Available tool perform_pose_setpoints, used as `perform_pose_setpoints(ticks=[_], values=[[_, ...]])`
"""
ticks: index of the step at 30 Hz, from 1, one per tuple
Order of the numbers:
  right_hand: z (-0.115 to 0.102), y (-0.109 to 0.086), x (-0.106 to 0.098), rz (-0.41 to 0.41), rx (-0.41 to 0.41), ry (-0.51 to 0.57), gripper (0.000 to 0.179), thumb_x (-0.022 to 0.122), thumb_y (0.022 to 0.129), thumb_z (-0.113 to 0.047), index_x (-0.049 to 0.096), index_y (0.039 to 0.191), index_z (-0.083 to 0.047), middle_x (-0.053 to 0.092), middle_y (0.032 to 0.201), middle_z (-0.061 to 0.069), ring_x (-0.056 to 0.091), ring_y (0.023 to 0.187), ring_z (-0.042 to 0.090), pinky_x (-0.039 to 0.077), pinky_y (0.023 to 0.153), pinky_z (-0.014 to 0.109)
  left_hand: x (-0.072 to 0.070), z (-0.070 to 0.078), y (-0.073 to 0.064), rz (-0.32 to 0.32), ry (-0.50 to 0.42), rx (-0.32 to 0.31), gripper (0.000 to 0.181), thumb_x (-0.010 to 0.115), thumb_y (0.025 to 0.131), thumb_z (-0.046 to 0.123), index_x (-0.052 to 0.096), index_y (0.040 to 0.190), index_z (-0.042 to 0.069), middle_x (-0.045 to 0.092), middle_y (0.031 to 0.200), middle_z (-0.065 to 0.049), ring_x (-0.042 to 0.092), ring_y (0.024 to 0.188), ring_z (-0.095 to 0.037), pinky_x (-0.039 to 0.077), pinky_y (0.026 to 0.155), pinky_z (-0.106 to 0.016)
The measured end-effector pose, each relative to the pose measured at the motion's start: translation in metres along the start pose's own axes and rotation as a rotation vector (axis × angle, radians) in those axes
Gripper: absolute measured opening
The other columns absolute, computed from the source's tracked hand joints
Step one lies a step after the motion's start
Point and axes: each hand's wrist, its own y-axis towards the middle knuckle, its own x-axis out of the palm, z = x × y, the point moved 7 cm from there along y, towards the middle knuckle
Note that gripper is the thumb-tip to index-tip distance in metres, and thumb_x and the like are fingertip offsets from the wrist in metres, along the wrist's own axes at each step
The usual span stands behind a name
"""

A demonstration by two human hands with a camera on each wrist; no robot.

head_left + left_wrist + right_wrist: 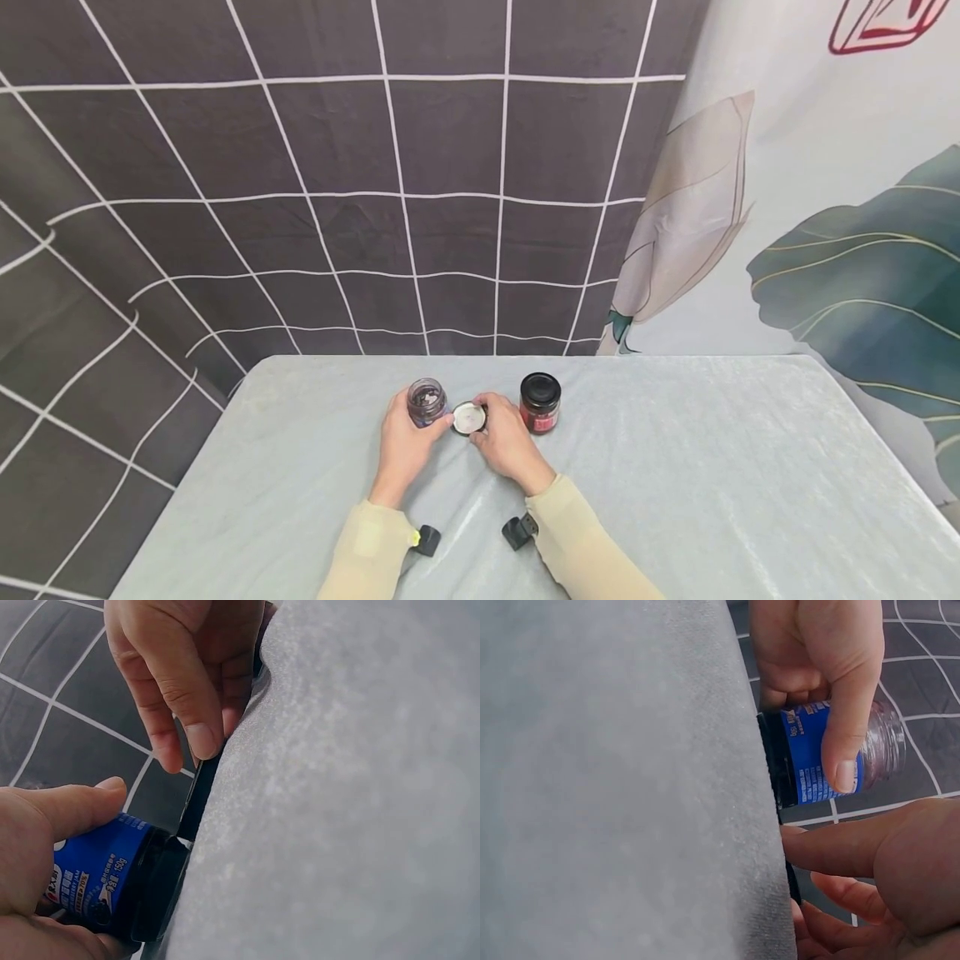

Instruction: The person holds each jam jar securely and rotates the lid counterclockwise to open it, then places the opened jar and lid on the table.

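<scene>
My left hand grips an uncapped glass jam jar with a blue label and dark contents; its thumb lies across the label in the right wrist view. The jar stands upright on the table, its threaded neck bare. Just right of it, the jar lid lies with its white inside facing up. My right hand holds this lid at its edge, thumb on the near side and fingers on the far side. From the left wrist, the lid's dark edge shows flat against the cloth.
A second jar, with a black lid and red label, stands right behind my right hand. Pale cloth covers the table. A dark gridded curtain hangs along the back, and a leaf-patterned white one at the right.
</scene>
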Motion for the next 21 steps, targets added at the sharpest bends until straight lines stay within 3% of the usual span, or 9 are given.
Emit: perform_pose_setpoints(ticks=[9,21], values=[[-0.002,-0.001,0.001,-0.016,0.025,0.014,0.046,0.078,0.077,0.003,0.059,0.119,0.005,0.063,0.113,0.022,0.06,0.11,0.038,0.046,0.097,0.05,0.001,-0.002,0.0,-0.015,-0.004,-0.025,0.077,0.086,0.077,0.016,0.046,0.139,-0.008,0.054,0.133,-0.026,0.052,0.128,-0.041,0.037,0.111,-0.051],[-0.012,-0.004,-0.008,-0.015,0.018,-0.055,0.052,0.078,0.078,0.0,0.056,0.125,0.004,0.06,0.115,0.023,0.058,0.11,0.041,0.047,0.096,0.051,0.0,-0.003,0.0,-0.006,0.003,-0.019,0.079,0.088,0.074,0.016,0.047,0.138,-0.009,0.054,0.133,-0.027,0.052,0.127,-0.043,0.038,0.11,-0.053]])
